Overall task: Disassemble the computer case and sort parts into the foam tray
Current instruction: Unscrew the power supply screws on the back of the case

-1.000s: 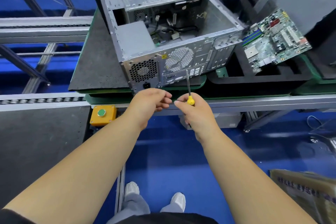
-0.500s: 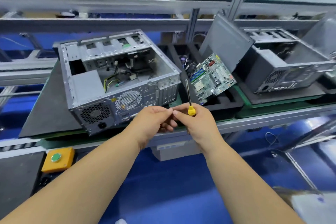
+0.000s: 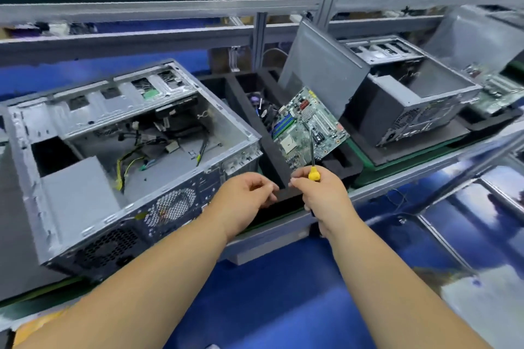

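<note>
My right hand (image 3: pixel 321 195): fingers curled round yellow-handled screwdriver (image 3: pixel 312 159), shaft up. My left hand (image 3: pixel 243 197): fingertips pinched together; contents can't tell. Open computer case (image 3: pixel 119 156) at left on mat. Black foam tray (image 3: pixel 272 147) just right, w/ motherboard (image 3: pixel 307 127) tilted inside.

Left of the hands the open computer case (image 3: pixel 122 156) blocks; ahead, the foam tray wall (image 3: pixel 272 150) (motherboard (image 3: pixel 307 127) leaning beyond).
</note>
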{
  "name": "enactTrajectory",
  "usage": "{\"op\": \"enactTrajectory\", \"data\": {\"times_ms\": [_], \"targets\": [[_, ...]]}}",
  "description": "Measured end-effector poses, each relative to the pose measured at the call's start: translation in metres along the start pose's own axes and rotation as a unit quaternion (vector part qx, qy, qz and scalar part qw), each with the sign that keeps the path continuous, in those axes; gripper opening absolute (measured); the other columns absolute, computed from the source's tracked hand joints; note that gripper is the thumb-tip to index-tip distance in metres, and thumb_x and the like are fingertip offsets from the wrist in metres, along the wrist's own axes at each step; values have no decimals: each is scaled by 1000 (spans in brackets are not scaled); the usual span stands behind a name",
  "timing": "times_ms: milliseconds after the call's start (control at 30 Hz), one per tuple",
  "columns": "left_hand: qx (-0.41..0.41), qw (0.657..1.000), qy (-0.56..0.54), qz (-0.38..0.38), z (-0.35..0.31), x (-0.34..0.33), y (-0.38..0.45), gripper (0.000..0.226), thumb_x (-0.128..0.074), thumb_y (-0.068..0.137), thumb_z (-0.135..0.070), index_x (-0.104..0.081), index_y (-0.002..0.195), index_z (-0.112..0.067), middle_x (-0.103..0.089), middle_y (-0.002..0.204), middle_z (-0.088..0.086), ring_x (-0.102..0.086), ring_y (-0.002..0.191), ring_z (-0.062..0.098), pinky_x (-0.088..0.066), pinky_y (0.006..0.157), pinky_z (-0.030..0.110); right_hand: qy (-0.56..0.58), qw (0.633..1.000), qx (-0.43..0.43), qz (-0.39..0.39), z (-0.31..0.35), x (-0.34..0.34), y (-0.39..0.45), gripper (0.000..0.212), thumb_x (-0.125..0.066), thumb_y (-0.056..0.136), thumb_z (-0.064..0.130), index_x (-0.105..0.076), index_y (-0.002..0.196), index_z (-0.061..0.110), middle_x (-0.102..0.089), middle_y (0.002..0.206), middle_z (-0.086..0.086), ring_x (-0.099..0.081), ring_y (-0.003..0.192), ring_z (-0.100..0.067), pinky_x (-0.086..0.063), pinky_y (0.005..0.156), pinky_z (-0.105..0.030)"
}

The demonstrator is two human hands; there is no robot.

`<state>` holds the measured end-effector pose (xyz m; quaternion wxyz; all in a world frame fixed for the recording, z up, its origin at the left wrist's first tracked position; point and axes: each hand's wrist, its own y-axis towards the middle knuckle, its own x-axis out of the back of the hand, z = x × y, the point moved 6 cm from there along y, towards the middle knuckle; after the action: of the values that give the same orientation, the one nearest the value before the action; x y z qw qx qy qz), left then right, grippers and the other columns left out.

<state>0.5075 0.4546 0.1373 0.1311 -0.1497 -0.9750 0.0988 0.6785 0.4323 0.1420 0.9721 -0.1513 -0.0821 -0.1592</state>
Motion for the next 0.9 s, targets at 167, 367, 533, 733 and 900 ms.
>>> {"op": "enactTrajectory", "data": {"times_ms": [167, 367, 533, 733, 900], "targets": [[10, 999, 52, 0, 7, -1, 30, 10, -61, 92, -32, -69, 92, -37, -71, 89, -17, -64, 86, 5, -51, 77, 24, -42, 999, -30, -8, -12, -6, 35, 11, -67, 82, 12, -65, 78, 22, -68, 77, -4, -45, 55, -14, -39, 55, -30], [43, 991, 123, 30, 29, -10, 54, 24, -60, 93, -32, -62, 114, -43, -63, 104, -22, -60, 95, 0, -45, 76, 17, -120, 992, -31, 38, -31, -18, 94, 10, -62, 87, 20, -66, 78, 22, -72, 81, 1, -55, 67, -16, -45, 64, -34], [103, 987, 122, -17, 46, -15, 69, 41, -60, 93, -29, -54, 131, -43, -61, 115, -22, -57, 100, -5, -44, 79, 14, -143, 983, -42, 109, -43, -31, 142, 12, -61, 88, 22, -65, 77, 22, -72, 83, -1, -54, 69, -18, -44, 61, -33], [151, 974, 102, -131, 55, -18, 78, 29, -62, 92, -30, -63, 119, -41, -65, 114, -18, -60, 103, 0, -48, 92, 23, -152, 968, -15, 198, -36, -53, 180, 15, -60, 83, 9, -64, 76, 21, -72, 93, -10, -58, 78, -22, -47, 67, -36], [170, 959, 127, -189, 46, -21, 75, 27, -61, 93, -33, -67, 119, -36, -64, 114, -16, -57, 105, 2, -39, 83, 14, -141, 952, -16, 270, -32, -64, 191, 16, -61, 87, 11, -63, 86, 27, -71, 100, -3, -59, 87, -13, -41, 66, -29]]}}
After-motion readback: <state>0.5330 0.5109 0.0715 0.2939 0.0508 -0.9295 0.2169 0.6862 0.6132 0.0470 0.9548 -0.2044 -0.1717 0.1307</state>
